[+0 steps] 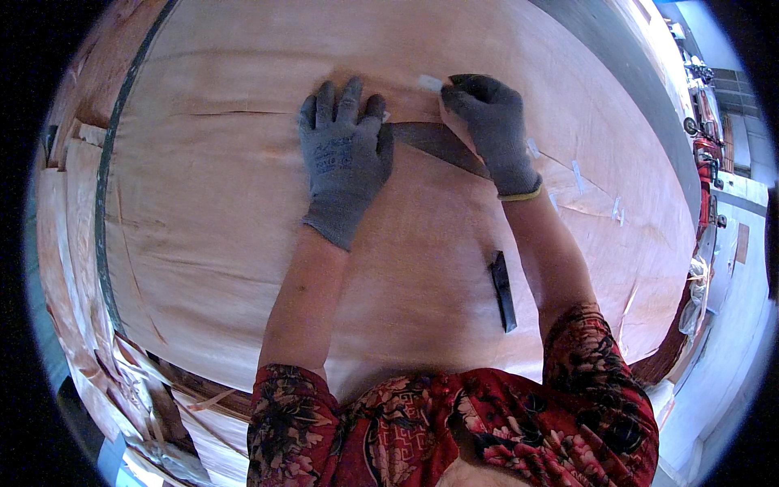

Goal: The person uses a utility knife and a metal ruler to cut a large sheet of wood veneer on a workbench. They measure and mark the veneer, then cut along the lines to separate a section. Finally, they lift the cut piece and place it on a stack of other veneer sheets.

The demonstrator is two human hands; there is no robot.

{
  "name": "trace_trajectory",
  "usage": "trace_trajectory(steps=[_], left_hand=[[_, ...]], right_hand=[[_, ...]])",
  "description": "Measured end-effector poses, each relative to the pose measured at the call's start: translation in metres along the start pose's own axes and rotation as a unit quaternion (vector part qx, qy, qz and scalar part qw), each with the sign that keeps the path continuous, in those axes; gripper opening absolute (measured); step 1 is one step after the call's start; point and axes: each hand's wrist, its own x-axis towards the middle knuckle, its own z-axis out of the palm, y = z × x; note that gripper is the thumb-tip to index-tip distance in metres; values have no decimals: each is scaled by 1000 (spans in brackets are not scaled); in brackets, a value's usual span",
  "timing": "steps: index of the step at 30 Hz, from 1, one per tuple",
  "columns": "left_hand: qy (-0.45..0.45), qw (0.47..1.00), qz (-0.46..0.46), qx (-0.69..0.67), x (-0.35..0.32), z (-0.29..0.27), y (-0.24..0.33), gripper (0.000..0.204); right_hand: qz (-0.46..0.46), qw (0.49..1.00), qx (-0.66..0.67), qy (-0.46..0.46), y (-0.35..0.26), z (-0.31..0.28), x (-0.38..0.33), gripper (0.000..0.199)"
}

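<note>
A broad sheet of thin pinkish-tan wood veneer (422, 219) lies under both hands. My left hand (345, 142), in a grey work glove, rests flat on it with the fingers spread. My right hand (491, 114), gloved alike, is closed with its fingertips pinched together. A veneer edge and a small whitish piece of tape (430, 83) are right beside those fingertips; what they grip is hidden. Between the hands a dark wedge-shaped gap (442, 146) opens in the veneer. Nearer to me, a black knife-like tool (503, 292) lies on the sheet, touched by neither hand.
Several short tape pieces (578, 176) stick to the veneer right of my right hand. Splits run through the sheet at the left. Torn veneer strips (81, 243) are heaped beyond the dark left edge. Red machinery (708, 158) stands at the far right, beside a pale floor (722, 349).
</note>
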Motion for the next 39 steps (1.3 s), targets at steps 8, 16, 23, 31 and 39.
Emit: trace_trajectory(steps=[8, 16, 23, 31, 39], left_hand=[[-20, 999, -9, -26, 2, -5, 3, 37], [-15, 1000, -11, -13, 2, -4, 0, 38], [-22, 1000, 2, 0, 2, -1, -2, 37], [-25, 1000, 13, 6, 1, -2, -3, 37], [-15, 1000, 9, -23, 1, -4, -2, 33]], right_hand=[[-229, 924, -305, -38, 5, 2, -32, 86], [-208, 886, -397, -114, 17, -27, -75, 100], [-192, 865, -416, -202, 18, -21, -99, 97], [-186, 882, -395, -177, 18, -12, -88, 92], [-223, 870, -391, -204, 13, -23, -105, 89]])
